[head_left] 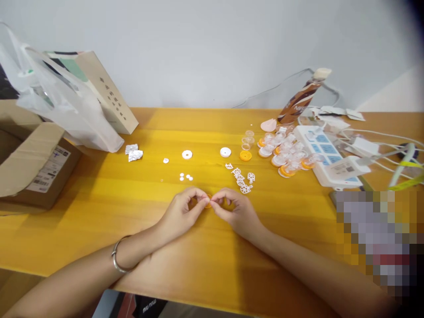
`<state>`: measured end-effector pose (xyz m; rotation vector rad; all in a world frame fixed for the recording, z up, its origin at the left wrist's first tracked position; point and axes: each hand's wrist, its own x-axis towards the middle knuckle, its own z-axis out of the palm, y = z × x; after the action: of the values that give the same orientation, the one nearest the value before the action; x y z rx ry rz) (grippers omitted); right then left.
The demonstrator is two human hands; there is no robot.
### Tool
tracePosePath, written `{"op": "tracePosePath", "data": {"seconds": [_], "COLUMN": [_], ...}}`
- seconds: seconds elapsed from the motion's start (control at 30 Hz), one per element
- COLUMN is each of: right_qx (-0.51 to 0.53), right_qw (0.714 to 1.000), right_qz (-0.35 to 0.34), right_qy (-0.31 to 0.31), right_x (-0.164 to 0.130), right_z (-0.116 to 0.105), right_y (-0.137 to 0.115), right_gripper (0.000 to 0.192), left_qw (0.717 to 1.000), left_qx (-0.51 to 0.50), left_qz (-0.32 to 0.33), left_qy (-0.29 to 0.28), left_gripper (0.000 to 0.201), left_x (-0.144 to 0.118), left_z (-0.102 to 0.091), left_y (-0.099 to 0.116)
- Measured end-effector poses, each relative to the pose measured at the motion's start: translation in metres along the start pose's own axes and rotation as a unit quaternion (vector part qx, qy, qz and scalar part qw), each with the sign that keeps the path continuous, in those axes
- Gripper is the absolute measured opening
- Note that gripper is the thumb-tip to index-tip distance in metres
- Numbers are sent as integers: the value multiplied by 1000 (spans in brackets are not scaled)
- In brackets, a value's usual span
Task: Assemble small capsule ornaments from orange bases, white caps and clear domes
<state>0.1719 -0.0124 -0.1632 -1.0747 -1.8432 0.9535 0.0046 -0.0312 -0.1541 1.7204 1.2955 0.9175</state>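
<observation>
- A cardboard box [31, 170] sits at the left edge of the tabletop [99, 207], with a clear plastic bag [62, 106] draped over it and a paper bag [106, 90] leaning behind, toward the far edge.
- Two crumpled foil scraps [133, 153] lie just right of the plastic bag; further right are a small white ring [187, 154] and a few tiny white discs [185, 177].
- The left hand [180, 212], a metal bangle [116, 258] on its wrist, rests on the tabletop about midway along it, nearer the near edge. Its fingers are curled in, and thumb and forefinger pinch the left side of a small orange ring [208, 202].
- The small orange ring sits between the two hands, held right at their meeting fingertips, just above the wood.
- The right hand [236, 212] mirrors the left: fingers curled, thumb and forefinger closed on the ring's right side.
- Just beyond the right hand lie white lattice pieces [241, 179], and further back a white cap [225, 152] and an orange cap [245, 155].
- To the right a heap of clear and orange parts [286, 154] lies against a white power strip [326, 154], with a brown bottle [303, 99] near the far edge.
</observation>
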Motion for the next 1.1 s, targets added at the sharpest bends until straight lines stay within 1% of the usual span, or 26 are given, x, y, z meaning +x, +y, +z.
{"op": "tracePosePath", "data": {"seconds": [0.07,0.1,0.17,0.23,0.3,0.37,0.43,0.53,0.6,0.67,0.73,0.83,0.93,1.1], "right_qx": [4,7,10,10,6,3,0,-6,-17,-35,-58,-93,-110,-123], "right_qw": [1000,1000,999,999,999,999,999,999,999,999,995,985,981,982], "right_qz": [18,27,40,45,44,41,40,32,12,-30,-84,-139,-147,-129], "right_qy": [-2,-2,-3,-10,-20,-27,-31,-39,-35,-22,-16,-33,-54,-64], "right_x": [1,1,1,1,2,2,3,3,3,2,2,1,0,-2], "right_z": [1,1,1,1,0,0,-1,-2,-3,-4,-5,-5,-5,-3], "right_y": [2,3,6,9,9,7,5,7,11,16,19,20,19,20], "right_gripper": [5,5,7,7,7,7,7,9,7,8,19,28,29,25], "left_qw": [1000,999,992,976,955,937,926,923,927,930,934,938,939,940], "left_qx": [21,34,77,135,191,231,255,263,263,262,261,261,263,265], "left_qz": [19,38,99,169,225,260,278,278,267,255,245,230,221,217], "left_qy": [-2,-2,8,26,35,31,30,31,24,17,11,3,-2,-3], "left_gripper": [15,14,13,17,19,18,17,15,14,14,13,13,12,11], "left_x": [1,1,2,2,2,2,2,2,3,4,5,6,6,8], "left_z": [-2,-4,-7,-10,-11,-11,-11,-11,-12,-13,-14,-13,-12,-9], "left_y": [0,-1,-3,-6,-9,-10,-11,-12,-14,-18,-21,-23,-23,-22]}}
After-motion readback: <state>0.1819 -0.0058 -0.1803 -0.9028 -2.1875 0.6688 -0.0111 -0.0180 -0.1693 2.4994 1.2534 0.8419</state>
